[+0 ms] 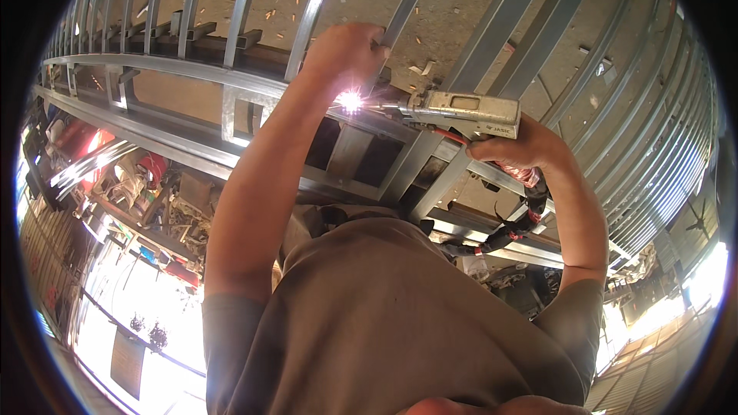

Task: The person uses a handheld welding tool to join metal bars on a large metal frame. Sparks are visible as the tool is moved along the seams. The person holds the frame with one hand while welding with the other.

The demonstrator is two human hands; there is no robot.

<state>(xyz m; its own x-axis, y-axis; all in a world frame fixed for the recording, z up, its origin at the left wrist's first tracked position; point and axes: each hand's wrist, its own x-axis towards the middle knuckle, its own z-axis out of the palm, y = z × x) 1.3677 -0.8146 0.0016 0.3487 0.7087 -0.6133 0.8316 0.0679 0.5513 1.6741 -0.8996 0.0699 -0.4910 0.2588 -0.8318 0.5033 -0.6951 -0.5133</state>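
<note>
My right hand (530, 142) is wrapped round the grip of a silver-grey, boxy welding gun (465, 111). Its nozzle points left, and a bright spark (350, 101) glows just past the tip, against the metal frame. Beyond the glow, my left hand (344, 48) is closed around the lower end of a grey metal bar (407, 8); part of the grip is hidden behind the hand. A long curved-looking rail (192, 71) of the frame runs under my left forearm. From the gun's grip, a dark cable with red wrapping (530, 200) hangs toward my body.
Many parallel metal bars (607, 38) stretch away on the right and far side, over a dusty floor (453, 31) with scattered scraps. A cluttered heap of red and brown items (157, 184) lies at the left. Bright daylight washes out the lower left.
</note>
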